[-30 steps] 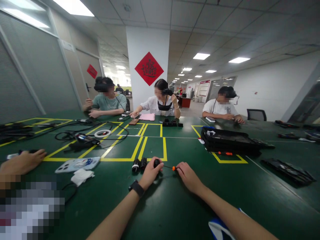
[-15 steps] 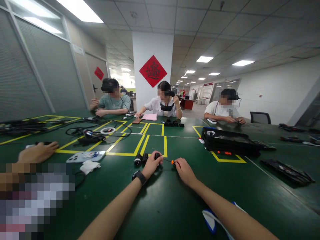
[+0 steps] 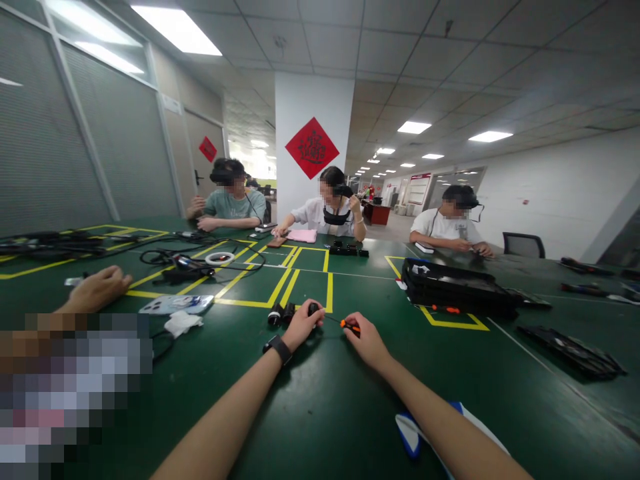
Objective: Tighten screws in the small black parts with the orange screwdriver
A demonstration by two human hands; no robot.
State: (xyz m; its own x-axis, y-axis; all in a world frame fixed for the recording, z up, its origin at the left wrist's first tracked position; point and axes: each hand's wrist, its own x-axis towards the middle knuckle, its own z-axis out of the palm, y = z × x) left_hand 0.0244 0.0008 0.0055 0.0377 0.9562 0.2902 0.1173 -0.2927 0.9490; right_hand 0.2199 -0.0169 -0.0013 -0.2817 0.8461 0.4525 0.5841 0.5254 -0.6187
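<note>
My left hand (image 3: 303, 325) is closed round a small black cylindrical part (image 3: 313, 309) on the green table (image 3: 330, 400). A black watch sits on that wrist. My right hand (image 3: 364, 337) pinches the orange-and-black handle of a small screwdriver (image 3: 349, 325), whose thin shaft points left into the black part. Two more black cylindrical parts (image 3: 280, 314) lie just left of my left hand, on the yellow tape line.
A black tray (image 3: 457, 287) with another orange screwdriver (image 3: 447, 309) lies to the right. A phone case (image 3: 175, 305), a crumpled tissue (image 3: 183, 323) and cables (image 3: 185, 263) lie at the left, by a neighbour's hand (image 3: 97, 290). Three people sit across the table.
The view has shifted slightly, so things sit a little to the right and higher in frame. My right hand has turned on the screwdriver, so more of the handle shows. The left hand keeps its grip.
</note>
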